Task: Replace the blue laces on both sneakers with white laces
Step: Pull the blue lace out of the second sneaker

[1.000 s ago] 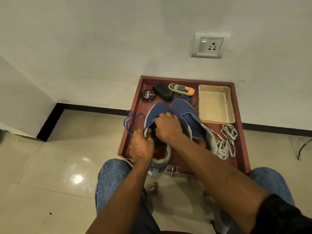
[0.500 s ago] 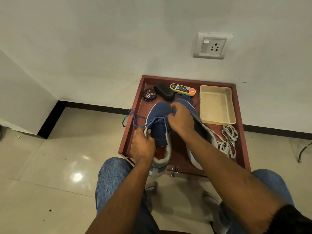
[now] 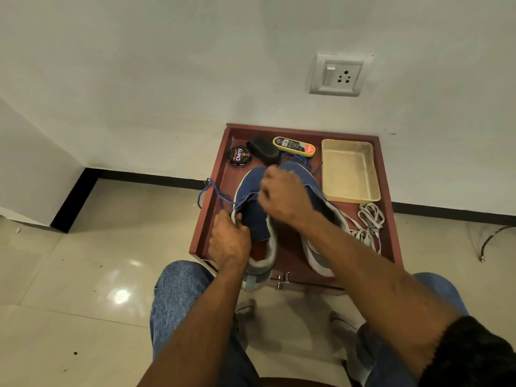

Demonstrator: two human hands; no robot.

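Two blue sneakers lie side by side in a reddish-brown tray. My left hand grips the left sneaker at its left collar edge. My right hand hovers over the toe area and pinches the blue lace, which runs taut from the shoe's left eyelets to my fingers and loops loose over the tray's left rim. The right sneaker is partly hidden by my right forearm; a blue lace trails at its toe. White laces lie bunched at the tray's right.
At the tray's back stand a round polish tin, a black brush, a yellow-black polish applicator and a beige plastic box. A wall with a socket rises behind. My jeans-clad knees frame the tray's front.
My right hand has moved from the shoe's opening up toward the toe, drawing the blue lace out of the left sneaker. My left hand has kept its hold on the shoe.
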